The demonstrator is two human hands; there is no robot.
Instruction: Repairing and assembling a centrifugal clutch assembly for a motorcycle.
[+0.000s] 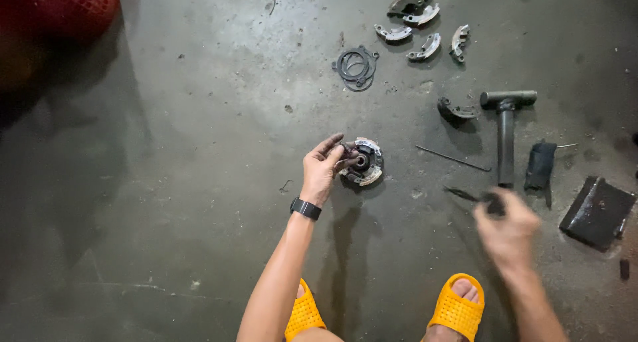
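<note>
A round clutch assy [362, 161], w/ pale curved shoes around a dark hub, is seen on the concrete floor [166, 182], approx. centre of the scene. It is gripped at its left edge by the left hand [323, 166]: fingers are curled part-way, tips touching the hub and rim, thumb raised above. A dark watch [306, 208] is worn on that wrist.

The right hand [508, 228] is blurred, nearer and to the right. A small dark tool [473, 196] appears to be pinched in its fingers, but how tightly it is closed can't be told.

Far side: loose clutch shoes [425, 48] are scattered in a group, w/ more stacked [412, 4] beyond. Dark rings & gaskets [356, 66] lie just left of them. One darker shoe [455, 109] is set apart, near a T-handle wrench [506, 126] lying right of centre. A thin rod [453, 159] lies btwn the assy and the wrench. A black socket-like piece [539, 165] sits just right of the wrench, and a dark flat plate [597, 211] further right. A red mesh bag [63, 8] is seen at far left.

Yellow perforated slides [457, 309] are worn on both feet at the near edge.
</note>
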